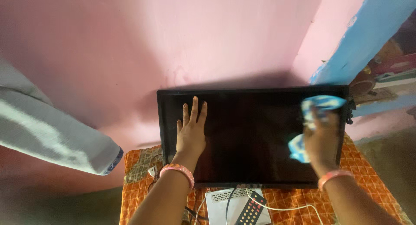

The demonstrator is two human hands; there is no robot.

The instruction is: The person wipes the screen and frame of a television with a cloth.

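Black and unlit, the flat television (pixel 253 136) stands upright on a worktop (pixel 372 181) covered with an orange patterned cloth, its back close to a pink wall (pixel 173 38). Left hand (pixel 191 132): open, palm flat against the left part of the screen, fingers spread and pointing up. Right hand (pixel 321 140): closed around a blue and white cloth (pixel 323 104), pressed to the screen near its right edge; the cloth shows above and below the fingers. Both wrists carry orange bangles. In front of the television's lower edge lies a white box with vent slots (pixel 225 203), and a black remote control (pixel 251 209) with red and orange buttons rests partly on it. A white cable (pixel 288 207) runs across the orange cloth beside the box. A grey sleeve (pixel 52 134) hangs at the left, well apart from the television. A blue painted surface (pixel 368 30) adjoins the wall at upper right.
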